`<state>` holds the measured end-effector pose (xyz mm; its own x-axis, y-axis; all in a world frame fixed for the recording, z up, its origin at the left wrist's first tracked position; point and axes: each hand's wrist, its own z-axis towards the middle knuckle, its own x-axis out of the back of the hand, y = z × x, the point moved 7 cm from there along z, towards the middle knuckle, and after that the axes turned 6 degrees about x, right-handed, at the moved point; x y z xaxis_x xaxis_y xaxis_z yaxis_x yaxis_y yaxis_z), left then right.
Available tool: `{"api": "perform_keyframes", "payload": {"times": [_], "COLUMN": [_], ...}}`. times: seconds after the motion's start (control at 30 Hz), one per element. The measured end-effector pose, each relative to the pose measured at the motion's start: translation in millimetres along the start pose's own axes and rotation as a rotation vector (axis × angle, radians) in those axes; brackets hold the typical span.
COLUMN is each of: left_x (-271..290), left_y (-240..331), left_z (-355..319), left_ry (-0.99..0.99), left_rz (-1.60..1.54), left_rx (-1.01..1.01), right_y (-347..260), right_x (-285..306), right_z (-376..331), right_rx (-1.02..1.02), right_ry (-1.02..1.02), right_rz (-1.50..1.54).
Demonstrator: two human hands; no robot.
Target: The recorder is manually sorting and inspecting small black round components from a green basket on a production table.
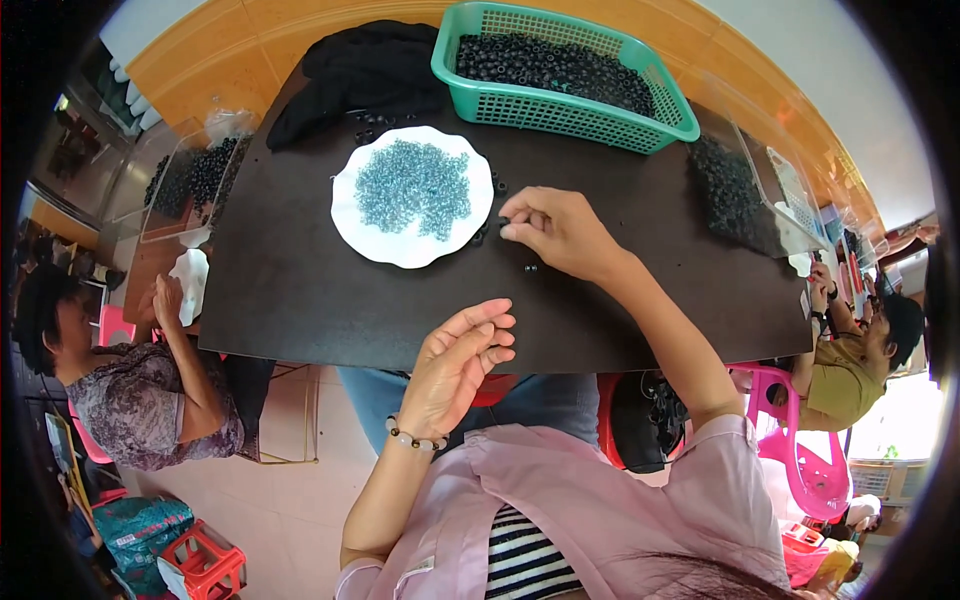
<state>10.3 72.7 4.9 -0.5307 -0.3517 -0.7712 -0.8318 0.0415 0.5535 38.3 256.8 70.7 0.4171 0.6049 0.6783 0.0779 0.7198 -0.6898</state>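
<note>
The right hand (562, 232) pinches a small black bead (503, 222) just right of a wavy-rimmed white plate (378, 246) of glassy blue-grey beads (408, 185). The left hand (452, 365), nearer, curls loosely (whether empty, I cannot tell).

Right grip (562, 232) pinches black bead (503, 222); scalloped white plate (346, 208), blue glass beads (405, 185) aboard, just left; green basket (560, 116) beyond.
</note>
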Motion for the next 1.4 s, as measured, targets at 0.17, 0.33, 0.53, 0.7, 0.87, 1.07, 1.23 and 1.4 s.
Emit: {"api": "perform_keyframes", "payload": {"times": [0.17,0.33,0.53,0.7,0.87,1.07,1.23,1.4], "left_x": [-4,-10,-14,-8,-9,-14,-12,-13], "left_y": [-1,-3,-10,-8,-14,-18,-23,-25], "left_z": [1,-4,-11,-17,-15,-16,-16,-18], "left_ry": [0.034,0.024,-0.058,0.093,-0.020,-0.137,-0.139,-0.124], "left_rz": [-0.055,-0.012,-0.093,-0.003,-0.120,-0.220,-0.218,-0.192], "left_rx": [-0.008,-0.018,0.019,-0.070,-0.004,0.034,0.071,0.109], "right_y": [-43,-62,-73,-97,-111,-112,-108,-100], "right_x": [2,-4,-7,0,0,-1,-3,-3], "right_z": [-40,-62,-68,-72,-72,-72,-74,-75], "right_rx": [0.076,0.220,0.306,0.436,0.436,0.450,0.438,0.392], "right_ry": [0.027,0.040,0.126,0.154,0.147,0.120,0.115,0.088], "right_rz": [0.293,0.294,0.277,-0.066,-0.147,-0.101,-0.106,0.017]}}
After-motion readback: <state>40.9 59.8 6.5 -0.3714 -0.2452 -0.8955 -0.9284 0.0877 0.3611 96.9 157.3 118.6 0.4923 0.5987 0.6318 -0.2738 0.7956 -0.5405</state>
